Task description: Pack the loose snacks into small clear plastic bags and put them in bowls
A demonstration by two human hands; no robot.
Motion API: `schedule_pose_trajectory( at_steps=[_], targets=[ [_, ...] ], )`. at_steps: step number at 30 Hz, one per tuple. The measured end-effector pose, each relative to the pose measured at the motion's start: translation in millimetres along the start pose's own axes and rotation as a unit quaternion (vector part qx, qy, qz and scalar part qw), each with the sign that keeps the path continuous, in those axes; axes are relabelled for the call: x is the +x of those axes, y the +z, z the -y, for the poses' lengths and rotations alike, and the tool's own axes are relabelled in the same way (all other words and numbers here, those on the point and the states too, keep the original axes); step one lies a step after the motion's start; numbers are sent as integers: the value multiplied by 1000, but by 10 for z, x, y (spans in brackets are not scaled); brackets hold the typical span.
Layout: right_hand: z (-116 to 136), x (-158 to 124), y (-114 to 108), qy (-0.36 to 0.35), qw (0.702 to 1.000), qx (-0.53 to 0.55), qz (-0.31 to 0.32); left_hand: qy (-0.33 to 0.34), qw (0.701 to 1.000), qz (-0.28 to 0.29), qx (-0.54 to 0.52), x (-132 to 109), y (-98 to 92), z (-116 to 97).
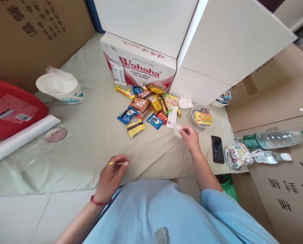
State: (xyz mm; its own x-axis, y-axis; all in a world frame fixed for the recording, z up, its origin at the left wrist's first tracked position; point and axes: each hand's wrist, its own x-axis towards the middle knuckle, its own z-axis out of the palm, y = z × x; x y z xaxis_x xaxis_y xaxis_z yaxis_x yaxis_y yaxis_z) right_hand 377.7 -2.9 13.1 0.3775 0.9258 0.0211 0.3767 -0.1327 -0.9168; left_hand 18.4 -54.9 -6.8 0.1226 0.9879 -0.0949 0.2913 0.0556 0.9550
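My right hand (190, 137) pinches a small crumpled piece of translucent plastic (177, 131) between thumb and fingers. Just beyond it lies a white packet (172, 117), at the near right edge of a heap of wrapped snacks. In the heap are a brown packet (139, 103), a blue packet (127, 115), a yellow packet (136, 128) and several others. My left hand (113, 176) is over the near edge of the cloth-covered surface, its fingers loosely curled and apart, with nothing in it. To the right of the heap stands a clear round tub (193, 117) with yellow snack packets inside.
A Wahaha carton (141, 67) stands behind the heap. On the left are a paper bucket (70, 93), a red container (14, 105) and a white roll (21, 139). A phone (218, 149), a large water bottle (276, 139) and a smaller bottle (270, 157) lie on the right.
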Motion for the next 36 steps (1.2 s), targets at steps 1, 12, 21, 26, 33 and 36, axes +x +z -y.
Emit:
schedule_pose_trajectory(
  at_steps=[1, 12, 21, 26, 33, 36],
  targets=[
    [52, -142, 106, 32, 997, 74, 6, -46, 996, 42, -61, 51, 91, -132],
    [239, -812, 338, 162, 944, 262, 122, -95, 953, 181, -223, 560, 1026, -467],
    [22, -713, -72, 273, 878, 386, 79, -104, 981, 57, -156, 604, 943, -353],
    [134, -757, -2, 279, 867, 403, 86, 116, 991, 63, -28, 512, 945, -609],
    [223, -718, -53, 289, 859, 406, 115, 24, 979, 190, -64, 479, 1173, -549],
    [158, -670, -114, 293, 864, 390, 127, -80, 964, 179, -178, 528, 1133, -439]
  ],
)
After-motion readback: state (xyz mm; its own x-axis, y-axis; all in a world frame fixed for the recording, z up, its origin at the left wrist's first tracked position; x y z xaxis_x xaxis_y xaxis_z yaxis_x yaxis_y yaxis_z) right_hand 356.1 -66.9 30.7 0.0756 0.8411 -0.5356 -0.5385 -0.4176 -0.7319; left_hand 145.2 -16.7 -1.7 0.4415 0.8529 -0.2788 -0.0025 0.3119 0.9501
